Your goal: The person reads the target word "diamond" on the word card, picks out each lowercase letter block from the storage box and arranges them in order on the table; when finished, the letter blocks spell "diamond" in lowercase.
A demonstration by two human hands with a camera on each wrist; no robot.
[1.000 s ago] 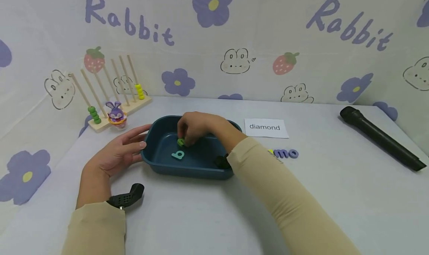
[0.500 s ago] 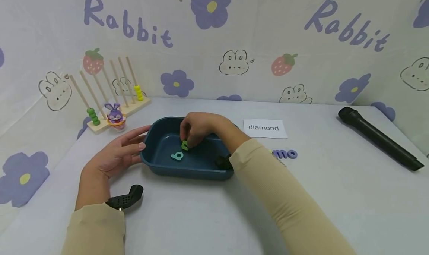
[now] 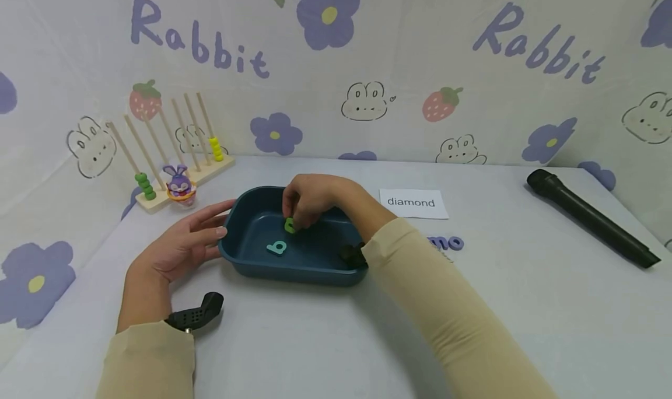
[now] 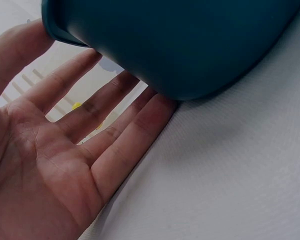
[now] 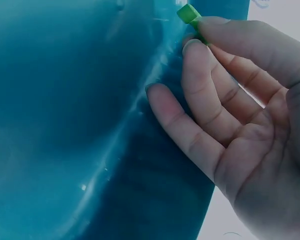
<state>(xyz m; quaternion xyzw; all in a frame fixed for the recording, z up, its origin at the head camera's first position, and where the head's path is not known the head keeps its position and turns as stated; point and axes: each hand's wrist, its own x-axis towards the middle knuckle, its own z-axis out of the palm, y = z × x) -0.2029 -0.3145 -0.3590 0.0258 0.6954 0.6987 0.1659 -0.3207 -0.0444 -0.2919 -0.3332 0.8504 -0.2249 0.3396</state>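
Note:
My right hand (image 3: 310,203) reaches into the dark teal plastic basin (image 3: 294,273) and pinches a small green letter piece (image 3: 290,225) between thumb and fingertips. In the right wrist view one end of the green letter (image 5: 188,13) sticks out past the thumb; the rest is covered. A light teal letter (image 3: 277,247), shaped like a b or q, lies on the basin floor in front of that hand. My left hand (image 3: 184,241) stays at the basin's left side, thumb at the rim. Its fingers (image 4: 125,145) extend along the outer wall in the left wrist view.
Purple letters m and o (image 3: 455,243) lie right of the basin, partly behind the right sleeve. Behind them is a card (image 3: 413,203) reading "diamond". A black microphone (image 3: 593,218) lies far right. A wooden bead rack (image 3: 210,168) and a purple rabbit figurine (image 3: 180,186) stand back left.
The green letter, in the right hand's pinch, has shifted slightly right and turned between the fingers. The left hand keeps its place at the basin. The head view has tilted a little.

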